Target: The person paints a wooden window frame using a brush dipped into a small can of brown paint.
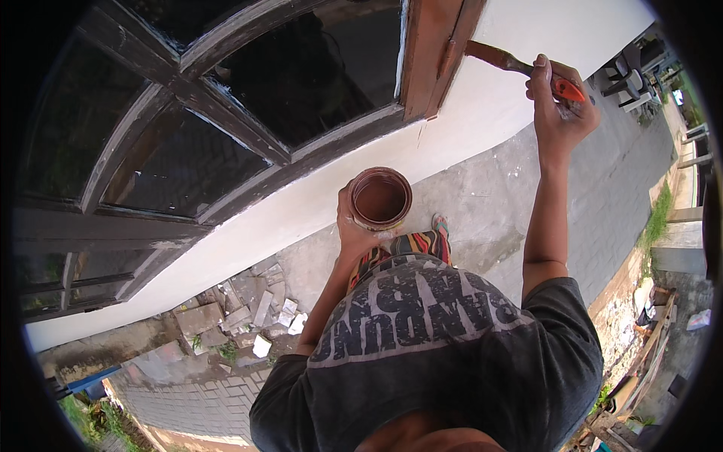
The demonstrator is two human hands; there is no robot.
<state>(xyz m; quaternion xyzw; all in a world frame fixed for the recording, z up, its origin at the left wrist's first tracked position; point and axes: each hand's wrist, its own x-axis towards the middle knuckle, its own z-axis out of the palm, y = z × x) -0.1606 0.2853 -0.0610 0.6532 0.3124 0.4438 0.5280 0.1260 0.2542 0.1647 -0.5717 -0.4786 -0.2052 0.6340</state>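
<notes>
My left hand (pixel 353 229) grips a round can of brown paint (pixel 381 198) in front of my body, its open top facing up. In my right hand (pixel 562 107) is a paintbrush (pixel 505 59) with an orange handle. Its brown-coated bristles reach to the right edge of a window frame, where the wood meets the white wall (pixel 508 107). That right-hand frame post (pixel 429 56) is painted brown and carries a hinge (pixel 447 58). The lower rail (pixel 344 135) and the glazing bars (pixel 226 113) are dark, worn wood with whitish edges around the glass.
Broken tiles and rubble (pixel 243 311) lie at the wall's foot on the left. Concrete floor (pixel 480 192) and grey pavers (pixel 627 164) stretch to the right. Stacked chairs (pixel 627 79) stand at the far upper right. Wooden planks (pixel 649 339) lean at the lower right.
</notes>
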